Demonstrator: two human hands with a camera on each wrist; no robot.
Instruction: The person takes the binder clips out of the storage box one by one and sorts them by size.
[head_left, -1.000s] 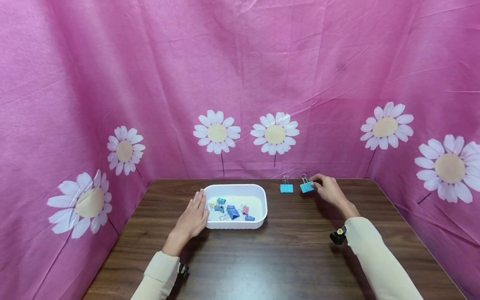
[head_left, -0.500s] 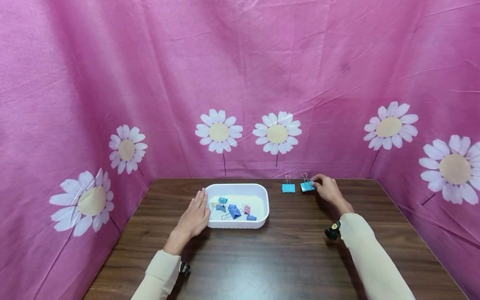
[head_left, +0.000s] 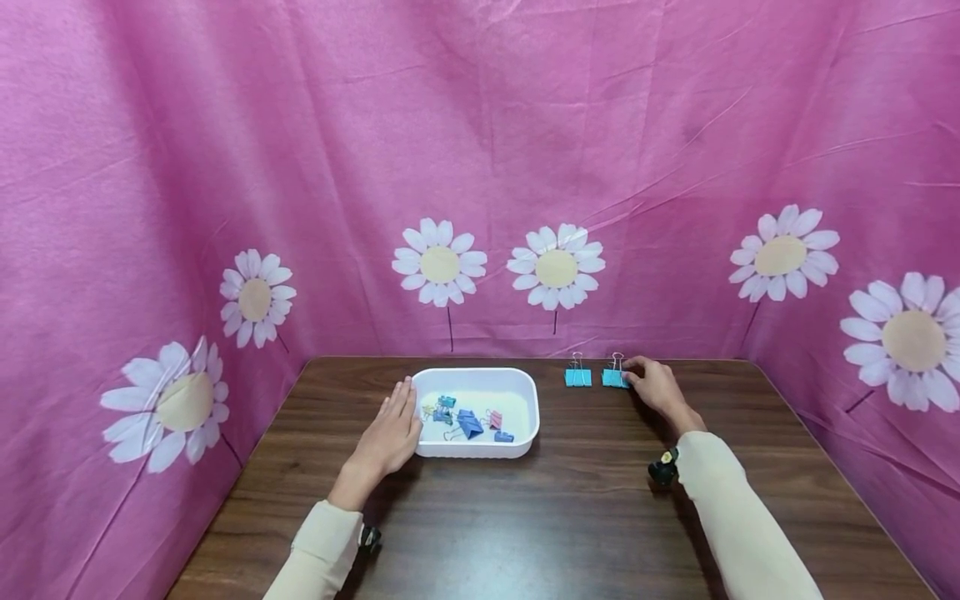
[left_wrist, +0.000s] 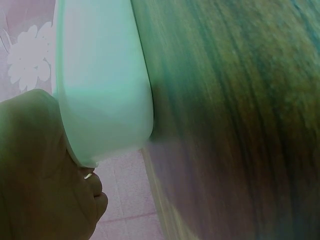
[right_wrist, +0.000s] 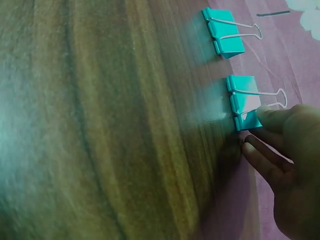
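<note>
Near the back edge of the table, my right hand (head_left: 660,390) pinches a turquoise binder clip (head_left: 613,379) by its right side. In the right wrist view the thumb lies on the face of this binder clip (right_wrist: 242,92), which stands with its wire handles toward the curtain. A second turquoise binder clip (head_left: 577,378) stands just to its left, apart from it. My left hand (head_left: 387,429) rests with straight fingers along the left wall of a white tray (head_left: 476,450). Inside the tray lie several smaller clips, among them a blue binder clip (head_left: 468,423) and a pink binder clip (head_left: 494,419).
The brown wooden table (head_left: 510,525) runs back to a pink curtain (head_left: 480,167) with white flowers, which also hangs on both sides. The tray stands left of the two turquoise clips.
The pinched turquoise clip has gone from tilted to standing straight, level with its neighbour, and my right hand has lowered slightly. My left hand stays at the tray. The view shifted a little.
</note>
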